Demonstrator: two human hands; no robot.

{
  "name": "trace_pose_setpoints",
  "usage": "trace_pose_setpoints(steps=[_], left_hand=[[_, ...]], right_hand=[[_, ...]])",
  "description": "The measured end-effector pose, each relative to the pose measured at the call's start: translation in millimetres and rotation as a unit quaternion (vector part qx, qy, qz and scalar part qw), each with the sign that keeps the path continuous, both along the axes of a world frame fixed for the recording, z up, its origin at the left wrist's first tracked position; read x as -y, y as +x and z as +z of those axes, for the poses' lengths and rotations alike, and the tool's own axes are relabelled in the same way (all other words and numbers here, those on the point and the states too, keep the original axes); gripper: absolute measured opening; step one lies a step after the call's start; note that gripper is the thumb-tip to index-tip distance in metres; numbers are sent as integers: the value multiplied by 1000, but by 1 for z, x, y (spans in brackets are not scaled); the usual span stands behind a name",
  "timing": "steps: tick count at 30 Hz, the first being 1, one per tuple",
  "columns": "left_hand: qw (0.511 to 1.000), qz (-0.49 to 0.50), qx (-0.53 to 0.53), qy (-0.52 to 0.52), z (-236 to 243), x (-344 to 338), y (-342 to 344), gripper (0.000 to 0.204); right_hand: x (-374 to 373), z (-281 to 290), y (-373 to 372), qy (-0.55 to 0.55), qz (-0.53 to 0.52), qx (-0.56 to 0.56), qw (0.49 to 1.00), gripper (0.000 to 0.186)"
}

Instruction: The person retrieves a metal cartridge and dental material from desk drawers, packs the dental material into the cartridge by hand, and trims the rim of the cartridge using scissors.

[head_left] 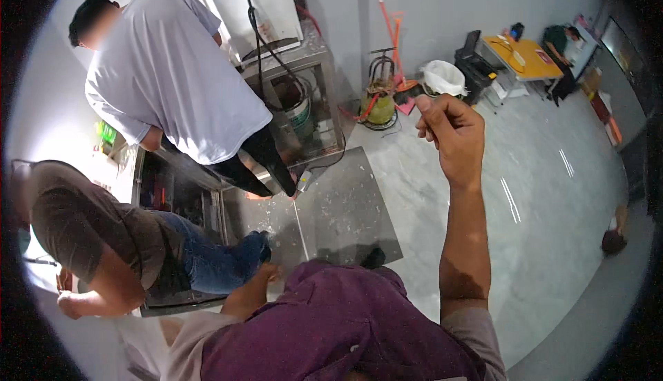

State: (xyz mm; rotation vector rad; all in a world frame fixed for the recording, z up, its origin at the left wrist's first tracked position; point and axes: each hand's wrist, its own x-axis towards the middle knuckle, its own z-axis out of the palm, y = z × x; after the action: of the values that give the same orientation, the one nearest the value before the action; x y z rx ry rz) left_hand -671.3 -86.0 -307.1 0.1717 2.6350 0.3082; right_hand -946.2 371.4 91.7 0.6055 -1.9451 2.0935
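Observation:
My right hand is raised in front of me at the end of a bent-up forearm. Its fingers are curled in and the thumb presses toward the index finger. Whatever lies between the fingertips, if anything, is too small to make out. Low by my left side hangs my left hand, small and blurred, so its fingers do not show well. It is near the jeans of a person in a dark shirt. Behind my raised hand, farther off, stands a bin with a white liner.
A person in a white shirt stands at a white machine on a metal-framed cabinet. A greenish-yellow tank and a broom are by the wall. Farther right are a black chair, a yellow table and a person.

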Motion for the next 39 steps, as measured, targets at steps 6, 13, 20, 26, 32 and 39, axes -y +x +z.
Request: trace_pose_setpoints(steps=[6, 13, 20, 26, 32, 39], left_hand=[[794, 547, 241, 109, 126, -31, -7, 31], [861, 468, 162, 115, -172, 47, -66, 30], [851, 401, -109, 321, -52, 134, -406, 39], [754, 436, -241, 427, 132, 175, -528, 23], [645, 529, -387, 392, 168, 216, -529, 18], [504, 612, -466, 394, 188, 246, -515, 24]], right_hand=[[48, -11, -118, 4, 104, 25, 994, 18], [146, -18, -223, 4, 117, 28, 993, 16], [243, -48, -330, 4, 123, 52, 991, 12], [299, -58, -393, 50, 149, 102, 982, 14], [336, -68, -463, 25, 161, 96, 982, 18], [377, -85, -513, 82, 224, 106, 965, 16]])
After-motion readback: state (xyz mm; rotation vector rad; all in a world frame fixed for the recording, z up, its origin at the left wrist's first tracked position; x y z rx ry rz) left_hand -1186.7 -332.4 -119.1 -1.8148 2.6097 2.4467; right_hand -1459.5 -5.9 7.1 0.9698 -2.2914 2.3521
